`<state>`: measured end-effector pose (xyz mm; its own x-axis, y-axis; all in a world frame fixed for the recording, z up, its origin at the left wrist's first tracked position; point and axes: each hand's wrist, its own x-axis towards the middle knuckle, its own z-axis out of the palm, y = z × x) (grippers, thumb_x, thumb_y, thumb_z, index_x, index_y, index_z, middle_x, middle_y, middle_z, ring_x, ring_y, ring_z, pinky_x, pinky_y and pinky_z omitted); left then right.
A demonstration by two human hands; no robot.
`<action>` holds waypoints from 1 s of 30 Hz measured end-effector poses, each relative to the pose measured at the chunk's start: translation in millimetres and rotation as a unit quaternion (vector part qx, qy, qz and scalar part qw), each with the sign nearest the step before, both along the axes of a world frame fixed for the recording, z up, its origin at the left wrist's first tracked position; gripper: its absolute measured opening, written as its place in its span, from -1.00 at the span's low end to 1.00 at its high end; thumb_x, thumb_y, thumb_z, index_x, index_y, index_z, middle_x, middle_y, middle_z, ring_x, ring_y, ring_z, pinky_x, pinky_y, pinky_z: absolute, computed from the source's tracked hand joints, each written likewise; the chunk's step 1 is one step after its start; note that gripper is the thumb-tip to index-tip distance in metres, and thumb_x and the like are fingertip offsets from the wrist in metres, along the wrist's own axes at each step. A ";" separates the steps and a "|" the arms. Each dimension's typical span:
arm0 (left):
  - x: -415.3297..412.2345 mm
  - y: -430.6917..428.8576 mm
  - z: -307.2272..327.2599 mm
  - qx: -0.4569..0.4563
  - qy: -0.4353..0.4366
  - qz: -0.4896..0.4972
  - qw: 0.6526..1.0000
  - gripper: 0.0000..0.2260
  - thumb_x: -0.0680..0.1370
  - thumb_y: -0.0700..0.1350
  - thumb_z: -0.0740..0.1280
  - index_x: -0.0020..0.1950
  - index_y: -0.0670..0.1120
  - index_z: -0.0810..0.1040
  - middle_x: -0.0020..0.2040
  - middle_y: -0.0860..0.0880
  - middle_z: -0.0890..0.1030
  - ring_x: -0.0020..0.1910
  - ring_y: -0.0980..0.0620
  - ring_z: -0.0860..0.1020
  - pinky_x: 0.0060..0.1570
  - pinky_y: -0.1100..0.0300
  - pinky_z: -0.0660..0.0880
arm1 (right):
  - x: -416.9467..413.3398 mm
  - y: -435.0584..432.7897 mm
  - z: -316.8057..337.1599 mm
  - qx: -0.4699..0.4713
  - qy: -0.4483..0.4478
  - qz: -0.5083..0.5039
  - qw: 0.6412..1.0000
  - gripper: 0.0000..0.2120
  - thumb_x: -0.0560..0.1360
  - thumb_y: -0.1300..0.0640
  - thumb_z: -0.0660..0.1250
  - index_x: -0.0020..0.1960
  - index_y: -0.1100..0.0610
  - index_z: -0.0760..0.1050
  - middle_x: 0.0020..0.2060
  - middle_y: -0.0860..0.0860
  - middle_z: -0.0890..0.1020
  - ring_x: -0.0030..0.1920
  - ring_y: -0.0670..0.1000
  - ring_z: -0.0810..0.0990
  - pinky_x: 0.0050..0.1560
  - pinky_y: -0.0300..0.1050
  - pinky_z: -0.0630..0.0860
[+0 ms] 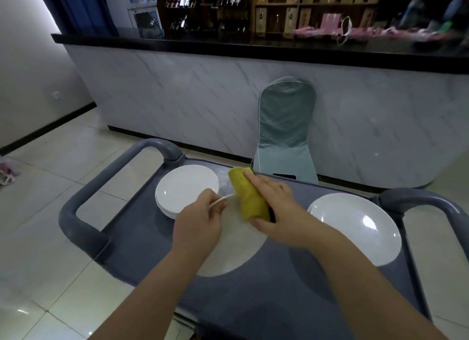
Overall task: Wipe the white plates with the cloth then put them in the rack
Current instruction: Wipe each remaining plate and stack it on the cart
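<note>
Over cart (279,301), left grip (200,223) pinches plate (236,248) by rim.

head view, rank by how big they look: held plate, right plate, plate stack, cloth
1. right plate and held plate: look alike; the held one is partly hidden.
2. plate stack: farther off, so true size unsure.
3. cloth.

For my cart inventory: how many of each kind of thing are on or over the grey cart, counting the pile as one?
Plate piles: 1, the stack of plates at left; how many it holds is unclear
Single plates: 2, the held plate and the plate on the right
Cloths: 1, the yellow cloth
Total: 4
</note>
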<state>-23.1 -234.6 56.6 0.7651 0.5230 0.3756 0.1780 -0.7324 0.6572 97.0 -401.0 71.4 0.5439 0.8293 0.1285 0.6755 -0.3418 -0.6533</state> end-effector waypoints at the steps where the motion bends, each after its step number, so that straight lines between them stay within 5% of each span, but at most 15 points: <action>1: -2.1 0.9 0.9 0.019 -0.011 -0.006 1.000 -0.84 0.57 -0.08 0.33 -0.20 -0.01 0.45 -0.38 0.13 0.51 -0.35 0.10 0.46 -0.41 0.29 0.30 | 3.2 -6.4 3.3 -0.003 -0.032 0.003 0.999 -0.12 0.42 -0.09 0.48 0.54 -0.25 -0.01 0.48 -0.16 0.22 0.36 -0.03 0.19 0.37 -0.09 0.17; 4: -3.4 -4.1 5.8 0.062 -0.039 -0.040 0.997 -0.86 0.54 -0.12 0.36 -0.21 -0.06 0.50 -0.41 0.11 0.49 -0.42 0.04 0.45 -0.45 0.29 0.29 | 1.4 -7.6 12.1 0.047 -0.185 -0.026 0.981 -0.11 0.19 -0.22 0.59 0.44 0.01 0.39 0.20 0.02 0.53 0.12 0.06 0.42 0.22 0.04 0.37; 8: -2.7 -6.4 8.9 0.111 -0.080 -0.085 0.987 -0.77 0.53 -0.04 0.26 -0.23 -0.16 0.52 -0.41 -0.02 0.55 -0.44 -0.07 0.49 -0.48 0.07 0.44 | -13.5 6.4 12.5 0.092 -0.248 -0.065 0.962 -0.34 0.20 -0.24 0.56 0.17 0.10 0.58 0.21 0.13 0.44 0.22 0.13 0.36 0.24 -0.03 0.32; 12: -7.0 -6.7 10.4 0.128 -0.105 -0.117 0.979 -0.75 0.51 -0.05 0.23 -0.24 -0.17 0.57 -0.40 -0.04 0.58 -0.42 -0.07 0.52 -0.46 0.02 0.47 | -29.1 11.3 8.3 0.100 -0.151 -0.042 0.983 -0.49 0.30 -0.09 0.54 0.15 0.09 0.48 0.04 -0.05 0.53 -0.02 0.04 0.51 -0.05 -0.03 0.50; 14: -9.3 -5.4 12.9 0.115 -0.112 -0.114 0.980 -0.77 0.50 -0.05 0.23 -0.24 -0.14 0.59 -0.39 -0.01 0.58 -0.41 -0.04 0.53 -0.43 0.06 0.47 | -28.1 4.1 6.5 0.121 -0.105 -0.045 0.986 -0.46 0.30 -0.05 0.55 0.20 0.05 0.48 0.05 -0.10 0.57 -0.01 -0.01 0.55 -0.02 -0.02 0.52; 18: -20.1 5.8 14.3 -0.068 -0.164 -0.053 0.983 -0.86 0.53 -0.13 0.35 -0.23 -0.09 0.53 -0.33 0.05 0.57 -0.31 0.11 0.52 -0.33 0.38 0.40 | -14.3 -24.2 0.7 0.190 0.124 -0.081 0.971 -0.51 0.30 0.14 0.59 0.17 -0.04 0.51 0.03 -0.17 0.60 0.03 -0.08 0.58 0.07 -0.05 0.56; 20: -22.5 5.1 11.7 -0.106 -0.164 -0.040 0.980 -0.87 0.53 -0.11 0.34 -0.22 -0.08 0.52 -0.31 0.05 0.57 -0.29 0.09 0.52 -0.32 0.33 0.44 | -11.0 -31.3 -3.2 0.177 0.158 -0.102 0.966 -0.55 0.32 0.19 0.60 0.13 -0.04 0.52 -0.01 -0.16 0.61 0.01 -0.07 0.59 0.05 -0.01 0.58; 23: -15.2 -5.2 9.3 -0.007 -0.117 -0.056 0.991 -0.83 0.53 -0.09 0.29 -0.22 -0.13 0.52 -0.36 0.00 0.55 -0.36 -0.03 0.52 -0.36 0.04 0.47 | -12.2 -21.7 0.0 0.110 0.025 -0.115 0.987 -0.59 0.32 0.07 0.57 0.10 -0.08 0.51 0.00 -0.18 0.57 0.00 -0.12 0.55 0.02 -0.07 0.52; 26: -4.5 -8.1 17.5 0.136 -0.100 -0.087 0.982 -0.76 0.51 -0.06 0.21 -0.22 -0.16 0.58 -0.39 -0.05 0.58 -0.41 -0.10 0.53 -0.44 0.02 0.48 | -22.1 0.9 11.3 0.106 -0.133 -0.073 0.983 -0.54 0.30 0.03 0.57 0.15 0.04 0.54 0.03 -0.08 0.56 -0.03 -0.02 0.55 -0.07 -0.01 0.52; 28: -3.2 -3.3 21.9 0.142 -0.111 -0.101 0.979 -0.81 0.50 -0.10 0.25 -0.21 -0.15 0.60 -0.36 -0.02 0.60 -0.38 -0.05 0.54 -0.40 0.05 0.48 | -27.3 8.4 15.6 0.135 -0.157 -0.064 0.976 -0.53 0.29 0.02 0.57 0.16 0.06 0.55 0.02 -0.08 0.56 -0.05 -0.03 0.54 -0.09 -0.08 0.52; 30: -7.5 3.9 21.7 0.062 -0.145 -0.072 0.985 -0.88 0.51 -0.15 0.31 -0.21 -0.11 0.58 -0.34 0.05 0.59 -0.34 0.07 0.52 -0.33 0.20 0.46 | -24.9 4.0 16.9 0.185 -0.089 -0.081 0.975 -0.53 0.28 -0.01 0.57 0.15 -0.02 0.54 0.00 -0.19 0.55 -0.03 -0.14 0.53 -0.03 -0.23 0.49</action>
